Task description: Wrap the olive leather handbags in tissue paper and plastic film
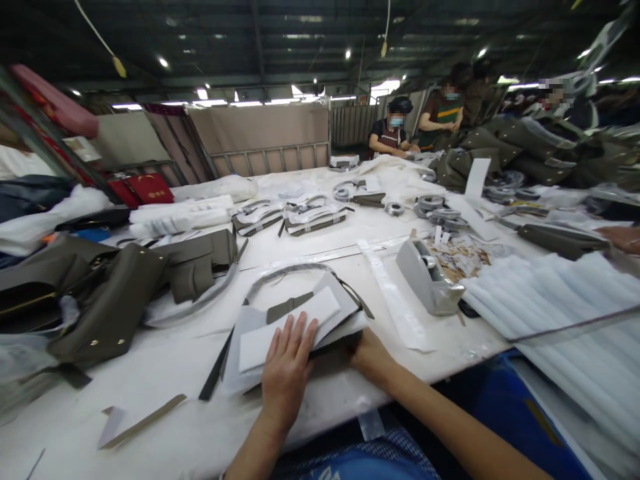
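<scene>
A dark olive handbag (290,307) lies flat in front of me, its wrapped grey handle (280,269) arching away from me. White padding (320,310) and thin paper cover its upper side. My left hand (289,363) rests flat on the padding with its fingers stretched out. At the bag's right end, my right hand (367,353) reaches to its near edge; its fingertips are hidden behind the bag. A dark strap (216,367) sticks out at the bag's left side.
Olive bags (120,300) are piled on the left. A tape dispenser (427,277) stands to the right, beside a strip of white foam (395,297) and stacked foam sheets (560,307). Wrapped bags (315,217) lie farther back. Co-workers (393,130) are across the table.
</scene>
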